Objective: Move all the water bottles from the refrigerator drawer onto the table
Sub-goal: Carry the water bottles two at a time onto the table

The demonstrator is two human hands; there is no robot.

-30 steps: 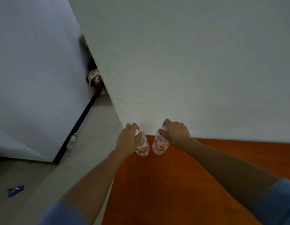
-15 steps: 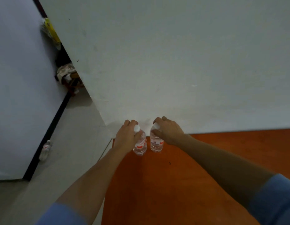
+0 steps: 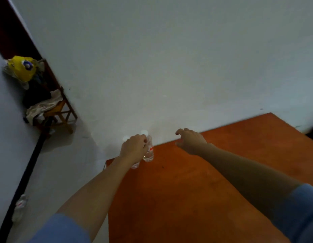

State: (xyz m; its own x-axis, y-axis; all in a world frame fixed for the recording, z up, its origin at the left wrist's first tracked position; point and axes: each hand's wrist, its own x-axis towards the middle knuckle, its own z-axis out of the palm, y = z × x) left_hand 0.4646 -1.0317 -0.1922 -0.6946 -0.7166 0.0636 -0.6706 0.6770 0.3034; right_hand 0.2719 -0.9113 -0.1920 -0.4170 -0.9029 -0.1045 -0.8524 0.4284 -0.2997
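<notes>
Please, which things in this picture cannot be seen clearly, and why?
All in the head view:
1. The left hand covers most of the nearer bottle, so its grip cannot be told.
2. The farther bottle is blurred and its label is unreadable.
3. The floor object is small and blurred, perhaps a bottle.
4. The table is cut off by the bottom edge.

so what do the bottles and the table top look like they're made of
The water bottle seems to be thin clear plastic: it is see-through, with a red-and-white label band. The second bottle, mostly hidden behind the left hand, looks the same. The table top looks like wood or wood-look laminate, orange-brown and matte with faint mottling; the blur leaves open which.
</notes>
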